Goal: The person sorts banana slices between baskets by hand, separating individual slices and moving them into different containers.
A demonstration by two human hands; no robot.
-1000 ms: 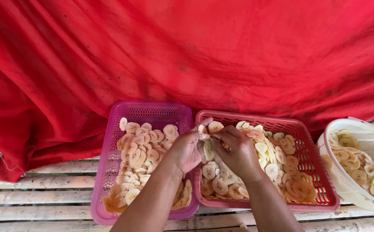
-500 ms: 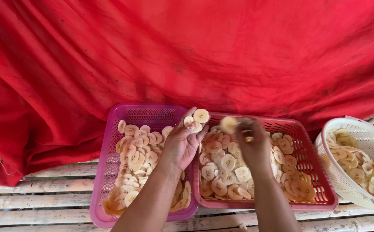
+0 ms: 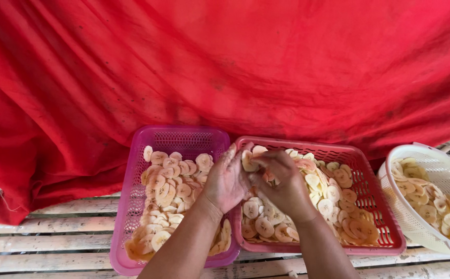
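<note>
Separating the stuck banana slices (image 3: 249, 161) is the step judged to be in hand: a small clump is pinched between the fingertips of the left hand (image 3: 227, 181) and the right hand (image 3: 281, 182), which are pressed close together above the near-left corner of the red basket (image 3: 385, 227). A light, peeling pull is advised, so that the thin rounds are not snapped, and the hands are best kept low over the baskets. More slices are heaped in the purple basket (image 3: 126, 206) alongside and in the white basket (image 3: 444, 170) at the right, all set on a slatted bench (image 3: 44, 243) before a red cloth (image 3: 225, 67).
</note>
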